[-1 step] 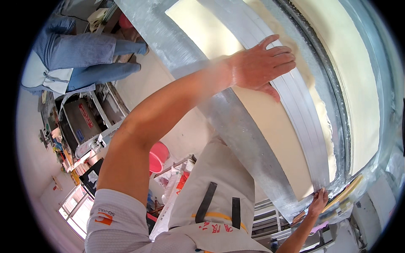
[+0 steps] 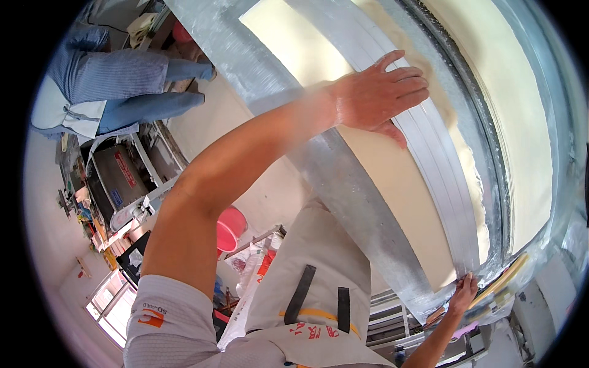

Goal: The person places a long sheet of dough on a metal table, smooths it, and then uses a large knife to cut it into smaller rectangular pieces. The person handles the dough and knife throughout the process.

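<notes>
Pressing flat on long metal straightedge (image 2: pixel 442 178), left hand (image 2: pixel 377 95) lies fingers spread, palm down, near its far end. Straightedge runs across pale dough sheet (image 2: pixel 392 184) on steel table (image 2: pixel 343 184). Right hand (image 2: pixel 463 294) pinches straightedge's near end, fingers closed on it.

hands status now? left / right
Left hand: open, flat on the long metal strip.
Right hand: fingers pinching the strip's near end.

Long metal straightedge (image 2: pixel 429 159) lies flat across pale, perhaps dough, sheet (image 2: pixel 392 184).
</notes>
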The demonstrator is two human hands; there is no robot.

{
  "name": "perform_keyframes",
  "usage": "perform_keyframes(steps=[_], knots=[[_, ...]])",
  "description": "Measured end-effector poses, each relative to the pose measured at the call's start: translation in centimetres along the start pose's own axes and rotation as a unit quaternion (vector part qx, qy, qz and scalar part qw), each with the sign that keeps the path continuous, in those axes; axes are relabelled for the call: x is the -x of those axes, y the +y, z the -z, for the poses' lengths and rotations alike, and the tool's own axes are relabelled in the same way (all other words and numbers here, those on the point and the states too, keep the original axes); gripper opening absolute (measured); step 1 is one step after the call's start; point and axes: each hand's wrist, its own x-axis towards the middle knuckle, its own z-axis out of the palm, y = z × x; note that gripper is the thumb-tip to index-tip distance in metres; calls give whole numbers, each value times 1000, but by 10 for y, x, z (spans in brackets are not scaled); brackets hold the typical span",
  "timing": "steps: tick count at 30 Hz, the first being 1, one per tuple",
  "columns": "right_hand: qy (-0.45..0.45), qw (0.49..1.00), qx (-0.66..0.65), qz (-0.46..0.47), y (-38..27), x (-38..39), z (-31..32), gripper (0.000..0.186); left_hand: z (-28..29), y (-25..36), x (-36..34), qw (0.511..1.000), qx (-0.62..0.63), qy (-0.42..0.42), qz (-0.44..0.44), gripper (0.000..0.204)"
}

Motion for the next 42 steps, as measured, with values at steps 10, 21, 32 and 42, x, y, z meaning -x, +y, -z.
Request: perform_keyframes(steps=[10,21,32,42], knots=[[-7,998,57,40,-2,-6,0,22,7,1,-9,999,-11,-40,10,90],[22,999,35,32,-11,4,-11,26,6,23,-36,996,-25,-85,-2,93],[2,1000,17,19,-6,-5,-5,27,0,37,-37,993,-53,-95,-35,91],[40,994,97,19,4,-13,-10,29,4,58,-39,988,-84,-130,-22,84]])
